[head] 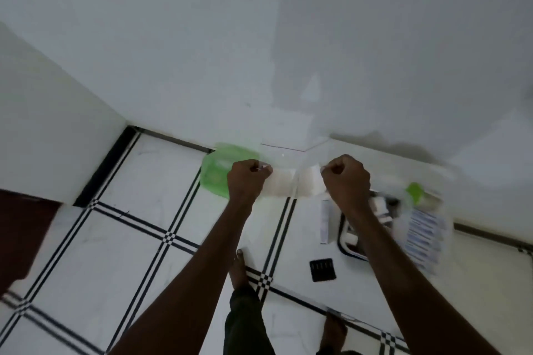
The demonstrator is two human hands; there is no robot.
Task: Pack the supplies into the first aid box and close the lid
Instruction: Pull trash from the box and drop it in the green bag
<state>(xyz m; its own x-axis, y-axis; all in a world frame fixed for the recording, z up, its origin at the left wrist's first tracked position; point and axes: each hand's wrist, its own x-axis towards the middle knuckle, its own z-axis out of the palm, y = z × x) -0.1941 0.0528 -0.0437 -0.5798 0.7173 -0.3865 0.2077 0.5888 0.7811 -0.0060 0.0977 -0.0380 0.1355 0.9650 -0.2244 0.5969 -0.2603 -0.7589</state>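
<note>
My left hand (246,179) and my right hand (346,179) are both closed, each pinching one end of a see-through plastic thing with white contents (284,186), held up in front of the wall. Blur hides what it is exactly. A green plastic piece (215,174) shows just behind my left hand; whether it joins the see-through thing I cannot tell. Loose supplies lie on the floor under my right forearm: a narrow white box (326,220), blue-printed packets (424,233) and a green-capped item (415,192).
The floor is white tile with black striped lines (170,236). A white wall (202,66) rises straight ahead, and a corner juts out at the left. A small black square (322,269) lies near the supplies. My bare feet (239,268) stand below. A dark red surface (20,239) is at the left.
</note>
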